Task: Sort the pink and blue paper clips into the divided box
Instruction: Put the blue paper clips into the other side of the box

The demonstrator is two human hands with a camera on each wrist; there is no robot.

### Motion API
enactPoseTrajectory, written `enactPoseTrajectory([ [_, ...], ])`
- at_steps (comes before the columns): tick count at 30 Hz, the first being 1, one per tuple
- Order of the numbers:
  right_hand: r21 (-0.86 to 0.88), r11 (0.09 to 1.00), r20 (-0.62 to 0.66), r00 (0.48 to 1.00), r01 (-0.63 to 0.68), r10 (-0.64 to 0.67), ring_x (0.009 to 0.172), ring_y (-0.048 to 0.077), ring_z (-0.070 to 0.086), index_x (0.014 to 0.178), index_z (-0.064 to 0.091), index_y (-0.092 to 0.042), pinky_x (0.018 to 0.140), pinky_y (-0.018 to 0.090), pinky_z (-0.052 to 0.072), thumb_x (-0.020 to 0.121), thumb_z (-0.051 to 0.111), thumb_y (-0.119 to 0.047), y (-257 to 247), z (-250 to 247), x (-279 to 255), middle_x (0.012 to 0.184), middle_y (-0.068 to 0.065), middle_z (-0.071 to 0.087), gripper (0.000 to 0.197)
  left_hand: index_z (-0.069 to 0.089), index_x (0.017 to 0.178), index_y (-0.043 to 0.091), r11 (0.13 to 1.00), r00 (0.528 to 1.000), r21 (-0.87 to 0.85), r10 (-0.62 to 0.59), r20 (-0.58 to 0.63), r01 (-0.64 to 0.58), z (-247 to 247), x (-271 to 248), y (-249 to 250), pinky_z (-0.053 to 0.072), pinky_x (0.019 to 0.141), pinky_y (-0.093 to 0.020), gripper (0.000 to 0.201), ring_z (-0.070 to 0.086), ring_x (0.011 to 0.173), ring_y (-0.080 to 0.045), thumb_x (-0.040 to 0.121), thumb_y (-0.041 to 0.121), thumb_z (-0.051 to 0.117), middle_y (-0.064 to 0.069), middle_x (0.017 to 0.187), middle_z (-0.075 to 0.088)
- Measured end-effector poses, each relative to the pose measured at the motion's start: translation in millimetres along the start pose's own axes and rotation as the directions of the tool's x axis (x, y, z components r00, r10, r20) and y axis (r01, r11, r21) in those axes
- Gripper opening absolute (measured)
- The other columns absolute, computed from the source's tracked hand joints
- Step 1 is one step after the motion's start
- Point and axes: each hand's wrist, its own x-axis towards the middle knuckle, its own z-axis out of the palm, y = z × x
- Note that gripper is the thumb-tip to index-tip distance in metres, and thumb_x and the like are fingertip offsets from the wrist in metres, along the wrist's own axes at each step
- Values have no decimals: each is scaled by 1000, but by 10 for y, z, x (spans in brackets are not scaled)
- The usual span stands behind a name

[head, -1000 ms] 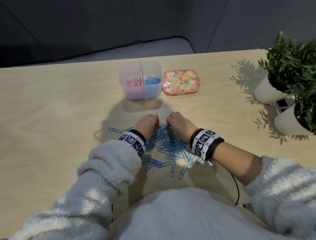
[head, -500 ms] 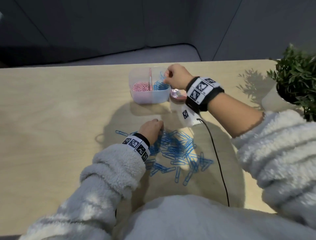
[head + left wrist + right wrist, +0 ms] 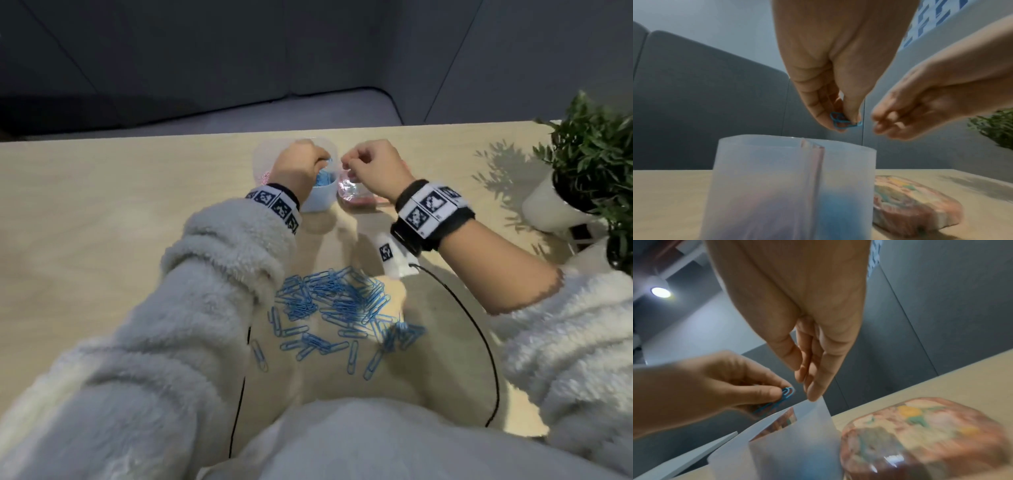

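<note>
The translucent divided box [image 3: 320,202] stands at the table's far middle, pink clips [image 3: 265,176] in its left half and blue clips [image 3: 324,180] in its right. My left hand [image 3: 322,162] hovers above the right half and pinches a few blue paper clips [image 3: 842,121] between thumb and fingers. My right hand [image 3: 347,168] hangs just right of the box, over the tin, with relaxed fingers [image 3: 813,392] that hold nothing. A heap of loose blue clips [image 3: 337,303] lies on the table near my body. The box's divider [image 3: 813,162] shows from the left wrist.
A floral tin [image 3: 916,203] sits against the box's right side, partly under my right hand. Two potted plants [image 3: 589,154] in white pots stand at the right edge. A black cable [image 3: 479,329] trails from my right wrist across the table.
My left hand has left the heap and risen to the box with blue clips pinched. My right hand has shifted from above the blue half to just right of the box.
</note>
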Motion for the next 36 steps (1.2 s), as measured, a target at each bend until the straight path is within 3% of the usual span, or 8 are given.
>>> enactPoseTrajectory([
  [3, 67, 997, 97, 995, -27, 21, 66, 32, 60, 76, 61, 10, 73, 46, 54, 86, 51, -7, 306, -94, -376, 73, 20, 64, 23, 60, 107, -2, 1000, 999, -2, -6, 51, 6, 49, 70, 38, 39, 84, -37, 29, 55, 103, -36, 96, 13, 38, -25, 111, 60],
  [8, -88, 996, 165, 986, -25, 39, 55, -3, 51, 81, 63, -5, 62, 23, 42, 89, 52, -3, 867, -318, -1051, 71, 1, 61, 13, 60, 100, -4, 970, 973, -113, 201, -115, -214, 224, -181, 45, 41, 90, -38, 27, 55, 102, -35, 94, 9, 37, -23, 107, 61],
  [12, -301, 953, 320, 940, -17, 118, 72, 16, 51, 83, 51, -28, 70, 31, 41, 81, 68, -23, 1225, -426, -1520, 81, 1, 58, 18, 61, 111, 5, 969, 979, -159, 197, 44, -187, 534, -680, 29, 46, 91, -40, 27, 57, 102, -31, 92, 22, 49, -16, 112, 61],
  [17, -495, 868, 427, 882, 43, 200, 114, 21, 43, 140, 29, -11, 102, 34, 39, 52, 83, -48, 1422, -217, -1917, 125, 6, 38, 109, 50, 127, 10, 982, 917, -106, 183, 355, -155, 926, -1154, 21, 32, 103, -33, 61, 45, 118, -30, 79, 45, 65, -12, 130, 50],
  [22, -460, 882, 366, 927, 104, 81, 112, 27, 46, 134, 39, -11, 95, 33, 41, 61, 81, -35, 1342, 29, -1964, 120, 9, 43, 88, 42, 134, 13, 981, 910, -36, 190, 367, -190, 1010, -1368, 64, 28, 109, -34, 88, 35, 126, -26, 64, 57, 72, -7, 136, 42],
  [28, -428, 899, 280, 959, 90, 38, 105, 28, 54, 117, 55, -9, 86, 33, 41, 72, 74, -23, 1164, 201, -1557, 110, 10, 53, 51, 43, 131, 16, 973, 905, 27, 202, 375, -229, 1026, -1379, 116, 33, 104, -33, 65, 37, 120, -26, 76, 37, 69, -6, 134, 43],
  [34, -528, 833, 347, 937, 167, 33, 119, 24, 38, 139, 34, -16, 93, 37, 43, 59, 81, -41, 1109, 137, -1493, 132, 4, 39, 96, 40, 134, 14, 986, 918, -38, 168, 360, -165, 955, -1354, 46, 33, 104, -33, 76, 38, 121, -24, 72, 42, 72, -7, 133, 41],
  [36, -555, 805, 360, 933, 211, 4, 119, 25, 37, 139, 35, -16, 95, 35, 40, 64, 78, -41, 1087, 203, -1452, 133, 6, 40, 89, 44, 131, 13, 978, 914, 25, 184, 361, -206, 966, -1337, 83, 35, 101, -34, 74, 39, 118, -25, 70, 45, 71, -8, 130, 42],
])
